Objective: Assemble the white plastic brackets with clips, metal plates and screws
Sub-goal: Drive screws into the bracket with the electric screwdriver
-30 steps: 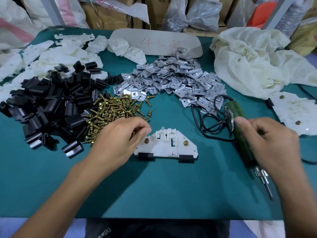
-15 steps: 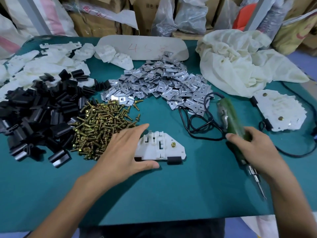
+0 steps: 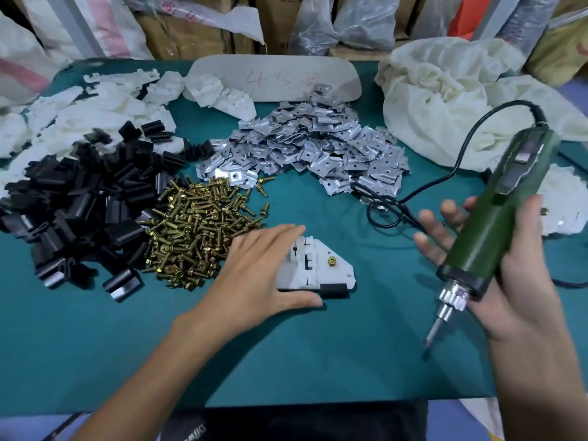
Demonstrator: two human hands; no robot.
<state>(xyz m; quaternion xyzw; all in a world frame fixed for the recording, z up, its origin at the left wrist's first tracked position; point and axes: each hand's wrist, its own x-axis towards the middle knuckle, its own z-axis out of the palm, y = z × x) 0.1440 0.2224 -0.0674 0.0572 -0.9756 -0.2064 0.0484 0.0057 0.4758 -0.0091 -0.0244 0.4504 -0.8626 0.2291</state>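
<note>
Counter: teal-covered counter [image 3: 286, 361]; a bare strip lies nearest the person.
Left grip: left grip [image 3: 254, 275] released, fingers straight, palm pressing flat on the left part of the flat white plastic bracket [image 3: 318, 265]; thumb along its near edge.
Bracket: flat on mid-counter, right half showing. One brass screw [image 3: 332, 261] stands in the right hole, one small black clip [image 3: 333, 289] on the near edge. Left hole is hidden under the hand, can't tell if filled.
Right grip: right grip [image 3: 521, 275] grasping the green corded electric screwdriver [image 3: 486, 237], held off the counter w/ its steel bit [image 3: 429, 338] pointing down-left. Fingers [image 3: 432, 224] lie only loosely behind the body, thumb on its right side.
Relation: bracket is under the left grip, touching. It is well apart from the right grip, to its left; the bit is not over the screw.
Handling (est.): bracket prob. light, stiff, thin moulded plastic that slides on the cover, so pin it flat. Hold the broad face away from the screw. Tabs may snap if levered. Screw prob. loose, could tip.
Beyond: heap of brass screws [image 3: 197, 230] just past the left grip; pile of black clips [image 3: 79, 202] to the left; heap of silver metal plates [image 3: 311, 148] behind.
Far: pile of loose white brackets [image 3: 95, 113] back left, cream cloth [image 3: 445, 100] back right.
</note>
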